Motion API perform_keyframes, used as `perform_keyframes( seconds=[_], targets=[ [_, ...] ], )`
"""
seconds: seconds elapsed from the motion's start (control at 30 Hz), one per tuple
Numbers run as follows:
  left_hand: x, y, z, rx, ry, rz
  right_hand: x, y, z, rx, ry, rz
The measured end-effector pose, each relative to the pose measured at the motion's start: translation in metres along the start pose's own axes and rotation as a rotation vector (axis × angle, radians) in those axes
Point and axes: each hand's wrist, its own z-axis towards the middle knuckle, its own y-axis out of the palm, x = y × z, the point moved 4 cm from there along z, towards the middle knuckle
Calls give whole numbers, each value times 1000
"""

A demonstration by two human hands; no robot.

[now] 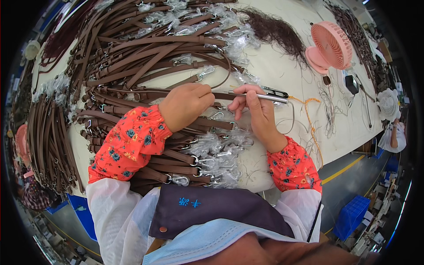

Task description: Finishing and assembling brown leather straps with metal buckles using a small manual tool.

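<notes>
My left hand (186,106) is closed, its fingertips pinching a narrow brown strap (221,96) at the middle of the table. Close by on the right, my right hand (261,118) grips a silver pen-shaped tool (270,98) with a thin cord trailing from its end. The tool's tip points left, by the strap; whether they touch I cannot tell. Black thread snips (277,92) lie along the tool at the same hand; whether the fingers hold them too is unclear. Brown straps with metal clasps, some wrapped in clear plastic, spread under and around my left arm.
A heap of brown straps (132,66) covers the table's left and far side; another bundle (53,137) hangs over the left edge. Dark loose threads (276,33) lie at the back beside a pink fan (329,46). An orange cord (312,128) runs down the right side.
</notes>
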Motion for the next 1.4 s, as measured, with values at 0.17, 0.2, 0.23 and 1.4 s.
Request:
perform_keyframes(
  seconds=[0.17,0.2,0.23,1.4],
  targets=[
    [-8,1,-2,-70,-156,-284,3,0,0,-13,11,28],
    [-9,0,-1,-95,-201,-340,3,0,0,-13,15,29],
    [-10,0,0,-121,-247,-396,3,0,0,-14,20,31],
    [-9,4,-4,-106,-246,-313,3,8,-1,-153,185,-174]
  ],
)
